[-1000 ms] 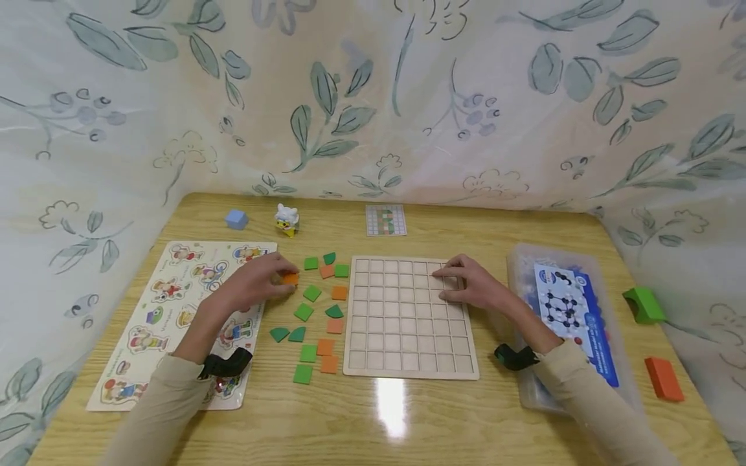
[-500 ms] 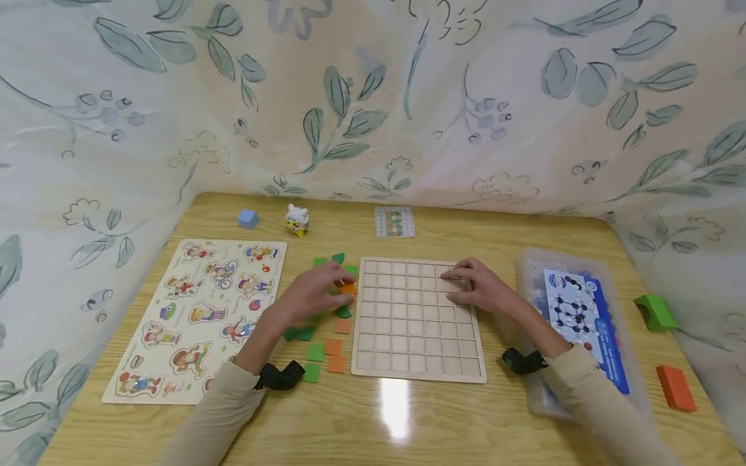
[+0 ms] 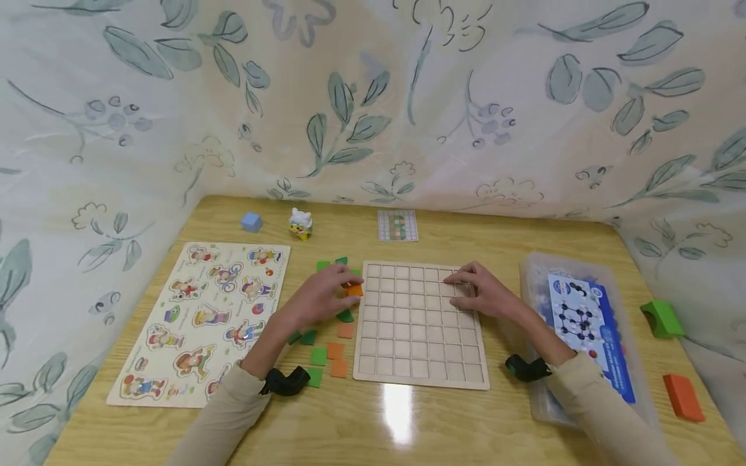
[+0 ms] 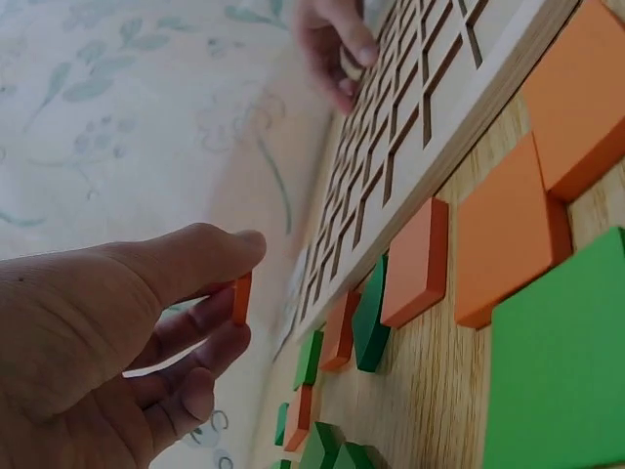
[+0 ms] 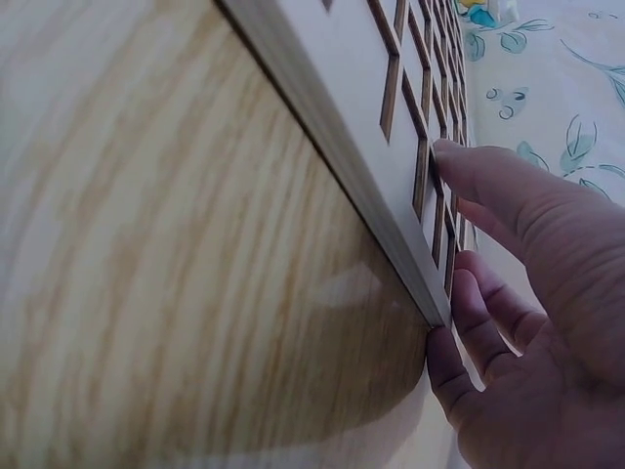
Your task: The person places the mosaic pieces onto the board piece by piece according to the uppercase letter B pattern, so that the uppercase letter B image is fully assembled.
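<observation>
Fingers (image 4: 210,259) of the left hand (image 3: 320,298) pinch a small orange tile (image 3: 353,290) between thumb and forefinger, lifted just off the table (image 3: 408,421) at the grid board's (image 3: 419,323) 9 o'clock edge. From the head view the tile is only a sliver of orange poking out past the knuckles; the left wrist view shows it edge-on (image 4: 241,298), clear of the wood, with the thumb on top and the other fingers loosely curled under it. That same low view shows the loose tiles (image 4: 508,234) lying flat beside the board, orange and green, which the head camera sees as a scatter partly hidden under the left hand, running toward 7 o'clock of the board. Across the board, the right hand (image 3: 484,294) rests near its 2 o'clock corner, fingers fairly straight and spread on the grid. The right wrist view adds what the head view cannot: the thumb (image 5: 508,186) lies on top of the board while the other fingertips touch its outer side edge (image 5: 342,176), the board flat on the table. Well off at 9 o'clock lies a picture puzzle (image 3: 204,317); at 3 o'clock sits a clear box (image 3: 536,336) with a blue card; at 12 o'clock lies a small pattern card (image 3: 397,225).
</observation>
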A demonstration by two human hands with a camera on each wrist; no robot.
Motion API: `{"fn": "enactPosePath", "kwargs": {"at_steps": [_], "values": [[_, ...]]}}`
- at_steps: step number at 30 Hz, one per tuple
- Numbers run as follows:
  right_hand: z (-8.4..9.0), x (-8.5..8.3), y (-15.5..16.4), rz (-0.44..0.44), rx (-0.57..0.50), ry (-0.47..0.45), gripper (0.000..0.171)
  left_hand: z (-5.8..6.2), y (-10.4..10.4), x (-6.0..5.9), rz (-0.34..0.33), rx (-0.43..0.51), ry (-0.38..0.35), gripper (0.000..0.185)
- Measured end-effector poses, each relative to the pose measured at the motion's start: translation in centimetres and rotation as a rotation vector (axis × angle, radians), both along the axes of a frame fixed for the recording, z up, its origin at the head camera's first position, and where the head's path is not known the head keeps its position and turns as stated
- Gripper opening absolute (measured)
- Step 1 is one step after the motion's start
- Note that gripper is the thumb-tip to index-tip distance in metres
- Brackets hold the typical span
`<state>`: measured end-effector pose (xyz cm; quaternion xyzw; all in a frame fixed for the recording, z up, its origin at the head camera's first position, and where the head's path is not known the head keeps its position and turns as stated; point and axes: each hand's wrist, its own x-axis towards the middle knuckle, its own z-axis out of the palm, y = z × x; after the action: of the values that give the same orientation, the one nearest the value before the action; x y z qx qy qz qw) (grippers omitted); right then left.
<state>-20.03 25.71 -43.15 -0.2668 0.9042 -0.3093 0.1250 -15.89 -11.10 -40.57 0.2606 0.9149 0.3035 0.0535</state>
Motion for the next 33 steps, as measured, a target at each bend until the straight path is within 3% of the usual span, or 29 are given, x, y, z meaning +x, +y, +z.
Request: {"fn": "enactPosePath", "kwargs": {"at_steps": [6,17,25,29,33], "values": [[-0.2,0.6,0.5,-0.006,0.006,0.010,0.037,-0.4,0.6,0.2,-0.025,0.012,-0.003,0.034],[-0.7,1.0,0.9,-0.005,0.009,-0.002,0.037,-1.3,1.2,0.6,0.017,0.016,0.008,0.035],[-0.5,0.3,0.7,-0.005,0.009,0.007,0.038,-0.9,1.4,0.4,0.003,-0.022,0.050,0.035],[-0.4,0.1,0.4,0.001,-0.004,-0.003,0.038,-0.6,1.5,0.4,0.015,-0.041,0.036,0.035],[-0.2,0.1,0.1,-0.005,-0.015,-0.015,0.038,0.0,2.8,-0.2,-0.015,-0.066,0.021,0.034]]}}
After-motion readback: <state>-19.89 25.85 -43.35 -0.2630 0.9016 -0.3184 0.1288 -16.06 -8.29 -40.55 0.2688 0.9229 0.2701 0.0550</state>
